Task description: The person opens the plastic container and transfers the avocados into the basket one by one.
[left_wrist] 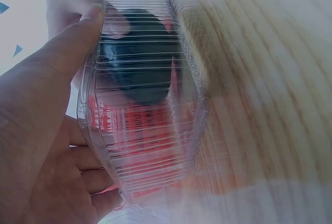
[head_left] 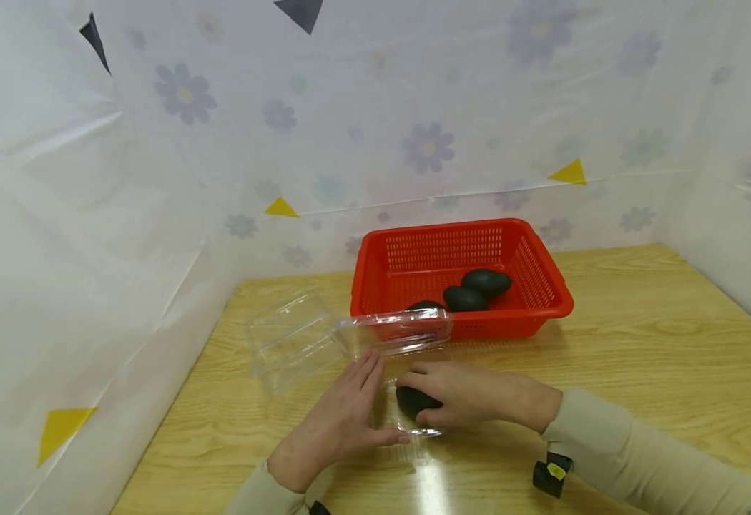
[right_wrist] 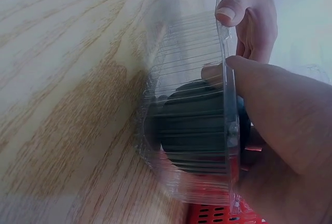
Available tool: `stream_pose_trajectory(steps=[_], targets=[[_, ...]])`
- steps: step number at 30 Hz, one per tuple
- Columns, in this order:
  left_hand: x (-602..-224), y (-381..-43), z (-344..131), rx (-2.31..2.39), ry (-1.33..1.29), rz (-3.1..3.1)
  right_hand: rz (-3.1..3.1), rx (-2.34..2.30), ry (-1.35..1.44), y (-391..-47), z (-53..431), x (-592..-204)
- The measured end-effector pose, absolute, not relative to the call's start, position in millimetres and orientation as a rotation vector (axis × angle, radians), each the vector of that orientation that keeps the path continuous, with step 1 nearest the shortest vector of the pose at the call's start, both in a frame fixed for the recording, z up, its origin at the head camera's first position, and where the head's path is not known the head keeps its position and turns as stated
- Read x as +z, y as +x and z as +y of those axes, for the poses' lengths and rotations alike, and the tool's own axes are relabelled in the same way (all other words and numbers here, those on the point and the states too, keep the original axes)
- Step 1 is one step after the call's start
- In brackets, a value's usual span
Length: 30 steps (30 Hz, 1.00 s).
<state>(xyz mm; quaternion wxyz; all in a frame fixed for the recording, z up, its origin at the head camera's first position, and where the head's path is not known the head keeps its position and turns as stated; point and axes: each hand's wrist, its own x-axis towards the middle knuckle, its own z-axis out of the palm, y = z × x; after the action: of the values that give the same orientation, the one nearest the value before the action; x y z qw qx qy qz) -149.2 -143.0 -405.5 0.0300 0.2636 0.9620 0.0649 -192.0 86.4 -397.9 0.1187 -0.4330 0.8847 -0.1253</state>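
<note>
My right hand (head_left: 453, 392) grips a dark avocado (head_left: 416, 402) inside a clear plastic clamshell box (head_left: 383, 411), thumb on the near side and fingers over the far side. In the right wrist view the avocado (right_wrist: 194, 128) shows through the ribbed wall. My left hand (head_left: 343, 415) rests along the box's left side, its fingers extended toward the hinge and its thumb at the near rim. The box's lid (head_left: 395, 332) stands raised at the back, overlapping the front of the red basket in the head view.
Behind the box stands a red plastic basket (head_left: 546, 304) with several dark avocados (head_left: 486, 282) in it. Another clear plastic container (head_left: 295, 332) lies to the left on the wooden table (head_left: 646, 357). Flower-patterned sheeting (head_left: 350, 143) encloses the back and sides.
</note>
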Motion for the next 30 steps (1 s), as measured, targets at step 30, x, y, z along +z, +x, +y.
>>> stream_pose_trajectory(steps=[30], targets=[[-405.9, -149.9, -140.8, 0.210, 0.788, 2.960, 2.757, -0.543, -1.430, -187.2, 108.2, -377.2]])
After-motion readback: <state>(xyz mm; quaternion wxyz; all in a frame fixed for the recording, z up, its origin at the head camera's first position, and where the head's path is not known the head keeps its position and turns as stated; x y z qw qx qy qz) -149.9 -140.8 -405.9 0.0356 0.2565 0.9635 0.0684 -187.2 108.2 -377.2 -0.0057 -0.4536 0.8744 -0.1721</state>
